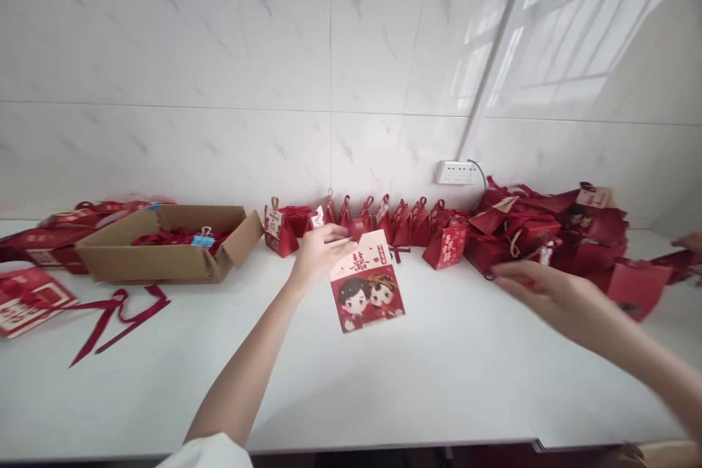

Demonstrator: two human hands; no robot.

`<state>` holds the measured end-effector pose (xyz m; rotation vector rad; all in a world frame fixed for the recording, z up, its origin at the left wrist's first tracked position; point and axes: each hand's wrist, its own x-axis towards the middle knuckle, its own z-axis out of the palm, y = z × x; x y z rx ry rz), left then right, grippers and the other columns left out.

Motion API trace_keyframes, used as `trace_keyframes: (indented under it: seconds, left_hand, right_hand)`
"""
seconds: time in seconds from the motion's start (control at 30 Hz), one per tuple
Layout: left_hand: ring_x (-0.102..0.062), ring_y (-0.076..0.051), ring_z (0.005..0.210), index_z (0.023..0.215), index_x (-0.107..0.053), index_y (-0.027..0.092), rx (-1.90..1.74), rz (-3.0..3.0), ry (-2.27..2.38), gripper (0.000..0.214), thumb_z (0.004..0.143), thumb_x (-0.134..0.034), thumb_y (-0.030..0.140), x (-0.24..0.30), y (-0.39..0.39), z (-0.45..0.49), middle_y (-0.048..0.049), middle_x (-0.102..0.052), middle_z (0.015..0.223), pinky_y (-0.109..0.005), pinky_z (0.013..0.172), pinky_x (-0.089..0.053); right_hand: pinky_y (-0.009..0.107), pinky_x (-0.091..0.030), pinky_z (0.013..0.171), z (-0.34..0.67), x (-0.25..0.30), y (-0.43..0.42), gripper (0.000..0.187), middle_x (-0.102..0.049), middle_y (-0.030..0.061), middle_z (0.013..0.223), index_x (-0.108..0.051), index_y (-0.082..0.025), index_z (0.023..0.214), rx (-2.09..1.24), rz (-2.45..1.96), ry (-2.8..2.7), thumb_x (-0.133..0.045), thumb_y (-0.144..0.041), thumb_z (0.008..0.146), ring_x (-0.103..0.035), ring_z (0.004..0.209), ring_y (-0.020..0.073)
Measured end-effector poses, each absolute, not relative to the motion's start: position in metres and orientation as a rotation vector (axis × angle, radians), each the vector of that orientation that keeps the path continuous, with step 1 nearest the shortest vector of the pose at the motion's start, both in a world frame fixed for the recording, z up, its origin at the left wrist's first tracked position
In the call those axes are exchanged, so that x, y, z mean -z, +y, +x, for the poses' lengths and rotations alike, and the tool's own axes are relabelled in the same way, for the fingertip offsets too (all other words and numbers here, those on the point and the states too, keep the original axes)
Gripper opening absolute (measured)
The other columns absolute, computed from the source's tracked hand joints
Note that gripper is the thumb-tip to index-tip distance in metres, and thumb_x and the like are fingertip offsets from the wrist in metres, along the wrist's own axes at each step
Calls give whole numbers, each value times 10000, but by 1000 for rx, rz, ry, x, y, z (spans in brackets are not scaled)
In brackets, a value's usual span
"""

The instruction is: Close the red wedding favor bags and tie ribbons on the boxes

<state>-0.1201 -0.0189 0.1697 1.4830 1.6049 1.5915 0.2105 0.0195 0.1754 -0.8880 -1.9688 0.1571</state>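
Note:
My left hand (318, 252) pinches the top edge of a flat red and cream paper box (366, 284) printed with a cartoon couple, holding it above the white table (384, 380). My right hand (540, 289) reaches to the right, palm down and blurred, just in front of a heap of folded red gift boxes (537, 230). Its fingers seem partly curled over something red that I cannot make out. A row of finished small red boxes (384, 221) with tags stands along the wall behind the left hand.
An open cardboard carton (164, 252) with red ribbons and a blue clip sits at the left. Flat red sheets (33, 300) and a loose red ribbon (118, 311) lie at the far left. A wall socket (456, 172) is behind. Another person's hand (689, 241) shows at the right edge.

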Motion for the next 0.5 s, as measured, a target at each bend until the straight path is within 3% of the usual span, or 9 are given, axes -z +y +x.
trace_keyframes:
  seconds: [0.07,0.17,0.33,0.5]
  left_hand:
    - [-698,-234,870,865,-656,140,-1546,1444,1444,369,593,-811,333,-170,-14,-95,-82,-727,876,-341,782,-568]
    - [-693,-210,846,866,-662,157,-1459,1421,1307,353,594,-821,316,-171,-8,-66,-60,-723,871,-324,783,-558]
    - [-684,-191,819,851,-672,174,-1382,1453,1257,247,659,-778,289,-168,1,-49,-33,-714,824,-301,754,-561]
    - [-670,-165,804,827,-659,184,-1355,1505,1254,161,716,-722,282,-162,10,-55,3,-677,812,-299,786,-562]
  right_hand:
    - [279,-554,576,184,-183,31,266,-715,70,905,-677,-223,971,-278,-861,-2138,-611,-445,840,-689,678,178]
    - [372,-578,758,143,-193,38,344,-674,104,1091,-613,-185,1110,-365,-764,-2116,-598,-411,851,-680,904,222]
    - [272,-560,690,109,-199,44,106,-717,17,816,-653,-190,908,-668,-715,-2063,-598,-231,827,-684,747,151]
    - [258,-526,658,104,-199,58,71,-714,-5,789,-669,-202,802,-681,-668,-2074,-606,-170,800,-668,722,144]
